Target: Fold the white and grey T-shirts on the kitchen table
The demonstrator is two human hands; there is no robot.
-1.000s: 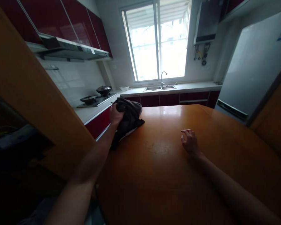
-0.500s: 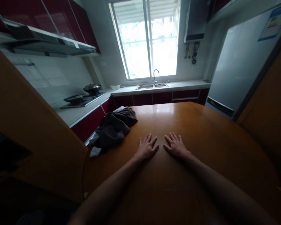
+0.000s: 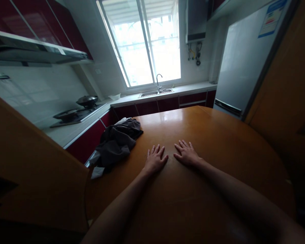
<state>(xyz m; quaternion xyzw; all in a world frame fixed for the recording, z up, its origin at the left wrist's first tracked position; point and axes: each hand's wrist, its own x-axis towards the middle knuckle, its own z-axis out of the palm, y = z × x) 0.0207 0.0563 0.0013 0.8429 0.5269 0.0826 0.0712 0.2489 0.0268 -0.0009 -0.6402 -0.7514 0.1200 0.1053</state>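
Observation:
My left hand (image 3: 155, 159) lies flat on the brown wooden table (image 3: 205, 135), palm down with fingers spread. Close by on its right, my right hand (image 3: 186, 154) rests on the same tabletop, its fingers also apart. Neither hand holds anything, and a small gap separates the two thumbs. To the left of my left hand, a crumpled heap of dark grey cloth (image 3: 117, 142) lies at the table's left edge, with whitish pieces showing at its ends. My hands do not touch the heap.
Beyond the table, a white counter (image 3: 128, 99) carries a sink (image 3: 149, 94) with a curved faucet (image 3: 157, 81) under a window. Two pans, one a lidded wok (image 3: 87, 100), sit on the stove at left. A fridge (image 3: 241, 64) stands at right.
The camera view has turned and tilted slightly, so the room appears shifted left and rotated. Both hands stay flat on the table, and the cloth heap keeps its place.

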